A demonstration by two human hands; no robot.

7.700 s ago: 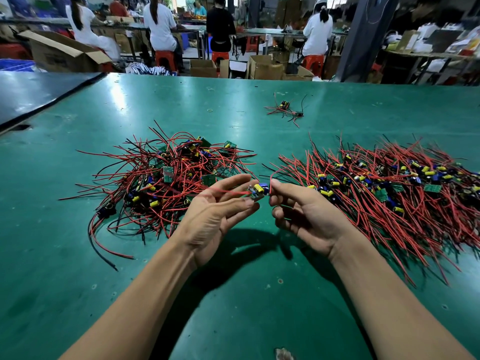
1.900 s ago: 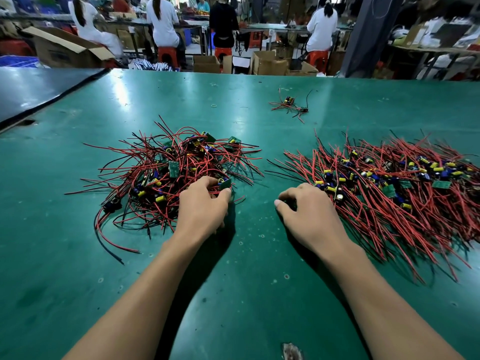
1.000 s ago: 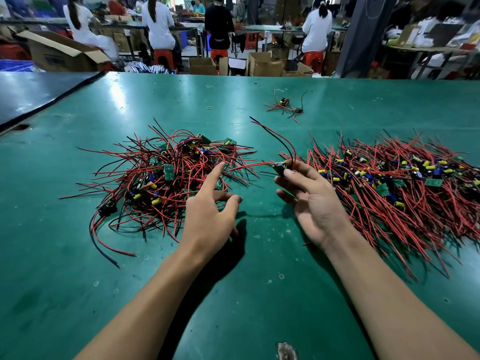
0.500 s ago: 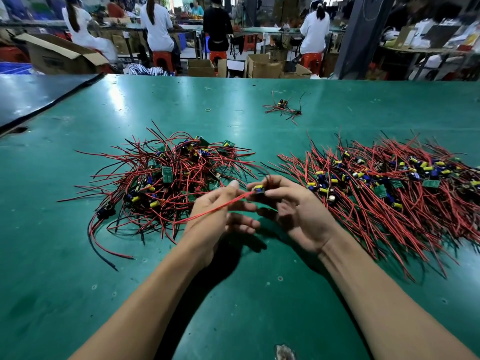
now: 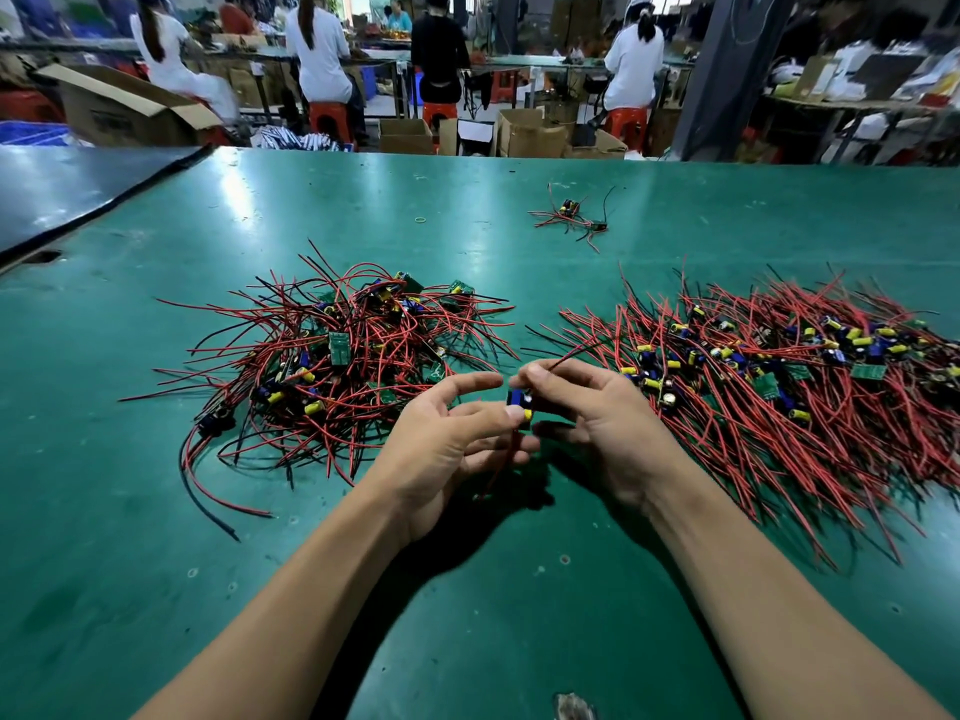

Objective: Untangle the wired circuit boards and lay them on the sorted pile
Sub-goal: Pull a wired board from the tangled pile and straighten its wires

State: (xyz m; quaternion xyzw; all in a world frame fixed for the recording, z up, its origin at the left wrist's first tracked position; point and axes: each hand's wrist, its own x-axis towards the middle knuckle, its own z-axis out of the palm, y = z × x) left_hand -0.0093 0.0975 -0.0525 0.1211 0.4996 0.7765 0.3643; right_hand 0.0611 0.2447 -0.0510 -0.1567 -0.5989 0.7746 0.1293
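A small circuit board (image 5: pixel 520 402) with blue and yellow parts and red wires sits between my two hands, just above the green table. My right hand (image 5: pixel 597 423) pinches it with thumb and forefinger. My left hand (image 5: pixel 447 433) touches its near side and holds one red wire hanging down. To the left lies the tangled pile (image 5: pixel 337 356) of boards with red and black wires. On the right spreads the sorted pile (image 5: pixel 779 371), its red wires lying roughly parallel.
A small separate bundle of wired boards (image 5: pixel 571 218) lies farther back on the green table (image 5: pixel 467 615). A dark table (image 5: pixel 67 189) adjoins at the far left. Beyond the far edge, several people sit at benches among cardboard boxes.
The board has turned between my hands: its red wire, which stretched left across my left hand, now hangs down below it. Both hands stay in the gap between the piles.
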